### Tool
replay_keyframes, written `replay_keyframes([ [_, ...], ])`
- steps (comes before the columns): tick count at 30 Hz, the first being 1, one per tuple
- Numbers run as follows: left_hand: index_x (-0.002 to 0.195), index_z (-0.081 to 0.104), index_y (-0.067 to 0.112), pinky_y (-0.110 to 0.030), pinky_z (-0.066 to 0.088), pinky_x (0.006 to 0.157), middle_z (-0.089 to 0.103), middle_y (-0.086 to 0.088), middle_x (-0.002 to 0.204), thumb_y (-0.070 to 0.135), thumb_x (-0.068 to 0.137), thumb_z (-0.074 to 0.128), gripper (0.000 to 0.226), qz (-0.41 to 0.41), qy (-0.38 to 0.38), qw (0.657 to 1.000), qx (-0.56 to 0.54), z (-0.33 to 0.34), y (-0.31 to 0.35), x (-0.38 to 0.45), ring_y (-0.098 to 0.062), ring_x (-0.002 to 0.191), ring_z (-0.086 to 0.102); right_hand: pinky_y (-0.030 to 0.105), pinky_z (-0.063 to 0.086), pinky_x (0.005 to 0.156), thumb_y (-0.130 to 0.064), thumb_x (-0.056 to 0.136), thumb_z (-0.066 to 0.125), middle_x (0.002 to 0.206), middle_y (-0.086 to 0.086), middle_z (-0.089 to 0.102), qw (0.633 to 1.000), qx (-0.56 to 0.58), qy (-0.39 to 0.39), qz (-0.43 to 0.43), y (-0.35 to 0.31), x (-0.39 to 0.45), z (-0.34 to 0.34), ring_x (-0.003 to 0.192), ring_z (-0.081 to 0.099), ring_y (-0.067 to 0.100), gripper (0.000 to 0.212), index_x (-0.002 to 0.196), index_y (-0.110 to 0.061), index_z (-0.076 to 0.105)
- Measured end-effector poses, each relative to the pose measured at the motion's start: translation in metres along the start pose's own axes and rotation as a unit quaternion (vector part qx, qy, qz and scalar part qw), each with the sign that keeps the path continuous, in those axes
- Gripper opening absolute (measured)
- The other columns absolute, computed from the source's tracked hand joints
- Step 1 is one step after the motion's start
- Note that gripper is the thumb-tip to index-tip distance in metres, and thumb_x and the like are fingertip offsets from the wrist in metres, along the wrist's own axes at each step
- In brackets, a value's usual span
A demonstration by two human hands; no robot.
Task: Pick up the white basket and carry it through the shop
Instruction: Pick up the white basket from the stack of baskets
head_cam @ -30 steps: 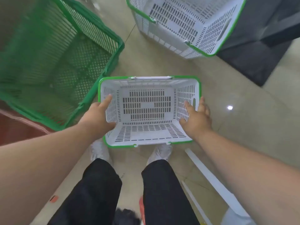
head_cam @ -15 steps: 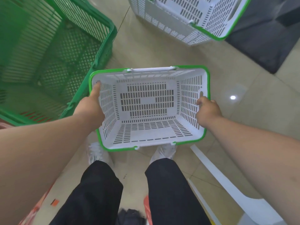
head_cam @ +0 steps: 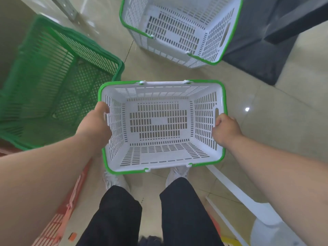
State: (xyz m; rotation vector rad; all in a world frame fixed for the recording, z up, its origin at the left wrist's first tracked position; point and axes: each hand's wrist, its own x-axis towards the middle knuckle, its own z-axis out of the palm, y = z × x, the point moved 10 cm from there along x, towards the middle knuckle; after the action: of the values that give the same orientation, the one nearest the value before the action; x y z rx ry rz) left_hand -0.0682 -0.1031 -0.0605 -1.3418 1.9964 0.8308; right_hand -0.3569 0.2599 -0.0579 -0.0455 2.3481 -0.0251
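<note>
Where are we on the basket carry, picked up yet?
Done: both hands have a grip. The left hand is closed on the left rim of the white basket, the right hand on the right rim by the handle slot. In hand: the basket appears held above the shoes, empty. Left: the carry itself; the green basket and second white basket sit close by.

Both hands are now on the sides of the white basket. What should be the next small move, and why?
Probably lift the white basket straight up and step forward. The left hand and right hand each grip a short side at its handle slot, and it is empty. Steer between the green basket and the second white basket.
</note>
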Motion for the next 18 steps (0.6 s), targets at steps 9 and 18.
replay_keyframes([
  [9,0.153,0.022,0.044,-0.041,0.054,0.062,0.056,-0.015,0.125,-0.009,0.077,0.061,0.101,0.089,0.052,0.993,-0.052,-0.129,0.060,-0.041,-0.041,0.092,0.065,0.033,0.043,0.095,-0.004,0.092,0.047,0.142,0.016,0.040,0.993,0.109,0.052,-0.017,-0.045,-0.073,-0.104,0.119,0.057,0.036,0.092,0.163,-0.050,0.010],
  [18,0.084,0.075,0.006,-0.029,0.052,0.051,0.075,-0.018,0.082,0.005,0.083,0.072,0.004,0.061,0.131,0.989,-0.029,-0.228,0.074,-0.019,-0.029,0.058,0.067,0.029,0.046,0.083,0.007,0.090,0.041,0.122,0.001,0.033,0.967,0.215,0.132,-0.049,-0.088,-0.090,-0.143,0.090,0.051,0.022,0.101,0.162,-0.053,0.002],
])
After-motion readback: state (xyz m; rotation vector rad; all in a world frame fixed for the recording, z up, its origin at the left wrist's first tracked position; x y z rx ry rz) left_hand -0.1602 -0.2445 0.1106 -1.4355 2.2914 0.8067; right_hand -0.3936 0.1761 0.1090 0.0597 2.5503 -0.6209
